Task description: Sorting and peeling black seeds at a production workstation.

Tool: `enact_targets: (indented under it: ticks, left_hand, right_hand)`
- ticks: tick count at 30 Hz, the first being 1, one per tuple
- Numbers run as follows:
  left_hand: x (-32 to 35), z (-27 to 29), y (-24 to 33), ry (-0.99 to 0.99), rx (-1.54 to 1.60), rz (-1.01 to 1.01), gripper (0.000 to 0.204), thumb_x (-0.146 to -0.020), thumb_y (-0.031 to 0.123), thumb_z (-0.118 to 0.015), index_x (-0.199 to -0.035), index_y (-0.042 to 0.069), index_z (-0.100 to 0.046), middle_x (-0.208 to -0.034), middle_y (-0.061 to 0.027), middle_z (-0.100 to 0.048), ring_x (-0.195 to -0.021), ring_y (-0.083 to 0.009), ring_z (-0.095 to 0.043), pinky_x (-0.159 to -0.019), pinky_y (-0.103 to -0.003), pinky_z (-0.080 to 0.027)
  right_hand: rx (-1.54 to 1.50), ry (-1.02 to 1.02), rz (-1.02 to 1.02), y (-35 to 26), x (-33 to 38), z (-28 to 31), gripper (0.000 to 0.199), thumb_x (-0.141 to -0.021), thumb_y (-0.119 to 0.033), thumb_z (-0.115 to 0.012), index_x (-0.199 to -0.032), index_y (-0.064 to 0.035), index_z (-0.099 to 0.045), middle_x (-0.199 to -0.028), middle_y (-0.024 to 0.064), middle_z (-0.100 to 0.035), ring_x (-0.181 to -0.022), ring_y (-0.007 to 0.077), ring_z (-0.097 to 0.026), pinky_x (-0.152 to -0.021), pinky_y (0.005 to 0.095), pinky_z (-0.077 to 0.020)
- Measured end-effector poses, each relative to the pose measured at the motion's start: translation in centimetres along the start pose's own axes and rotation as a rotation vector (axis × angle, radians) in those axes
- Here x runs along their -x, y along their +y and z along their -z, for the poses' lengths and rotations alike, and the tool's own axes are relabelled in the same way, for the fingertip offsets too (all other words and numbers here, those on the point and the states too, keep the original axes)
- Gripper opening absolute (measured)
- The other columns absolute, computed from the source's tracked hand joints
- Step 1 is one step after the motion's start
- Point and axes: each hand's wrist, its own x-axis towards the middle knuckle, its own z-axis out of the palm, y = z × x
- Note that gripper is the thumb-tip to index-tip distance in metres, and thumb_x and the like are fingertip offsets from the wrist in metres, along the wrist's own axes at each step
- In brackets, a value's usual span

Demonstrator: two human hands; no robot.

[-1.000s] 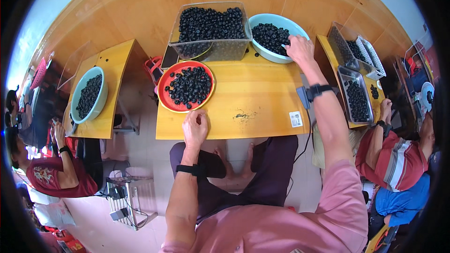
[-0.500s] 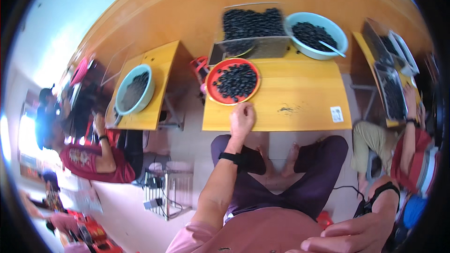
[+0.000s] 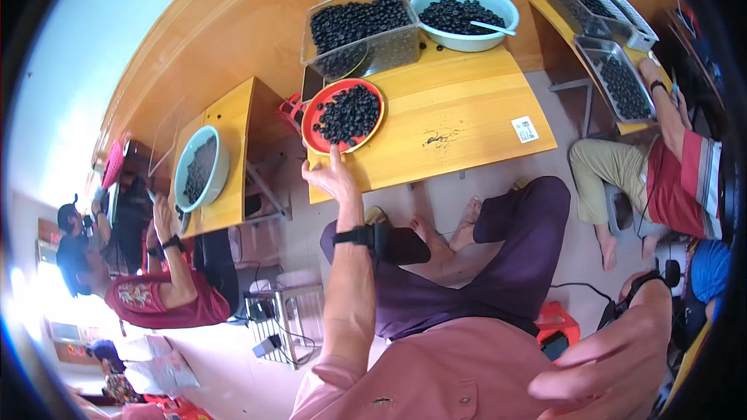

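Yellow table (image 3: 475,109) before a wood wall (image 3: 233,39); red plate (image 3: 311,120) of black pieces (image 3: 348,113) sits by its left edge; left hand (image 3: 334,179) is open, one finger at the plate; right hand (image 3: 603,369) is low, grip hard to tell; a sideways nudge could slide the plate off, spilling pieces.

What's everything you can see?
desks: several, yellow, left to right
round tray: one, red, middle desk
round pieces: countless, black, mostly in containers
basins: two, blue, left and middle desks
utensil: one, white, in middle basin
bins: two, clear, middle and right desks
metal tray: one, silver, right desk
basket: one, white, right desk
label: one, white, middle desk
co-workers: several, various colours, both sides
left hand: one, black wristband, by round tray
right hand: one, blurred, bottom right
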Motion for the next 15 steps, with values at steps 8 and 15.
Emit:
enact_targets:
  ticks: [8, 15]
  left_hand:
    - [-6.5, 1.3, 3.3, -0.425, -0.027, 0.439, 0.006, -0.078, -0.006, -0.06, -0.079, -0.002, -0.065, -0.074, -0.0094, -0.067, -0.053, -0.0183, -0.063, -0.044, -0.03, -0.051]
    - [-5.6, 7.7, 6.2, -0.734, 0.131, 0.565, 0.002, -0.08, 0.008, -0.061, -0.083, 0.007, -0.061, -0.073, -0.0033, -0.059, -0.059, -0.0147, -0.054, -0.053, -0.029, -0.044]
  right_hand:
    - [0.37, -0.02, -0.564, -1.1, 7.7, -5.6, 0.03, -0.079, -0.013, -0.069, -0.109, -0.0106, -0.072, -0.071, -0.0046, -0.053, -0.059, 0.0077, -0.053, -0.051, 0.0277, -0.0396]
    - [0.75, 0.229, -1.377, 11.0, 27.4, -8.4, 0.063, -0.094, -0.026, -0.063, -0.144, 0.0069, -0.043, -0.149, 0.0277, -0.043, -0.14, 0.0416, -0.04, -0.117, 0.0456, -0.0324]
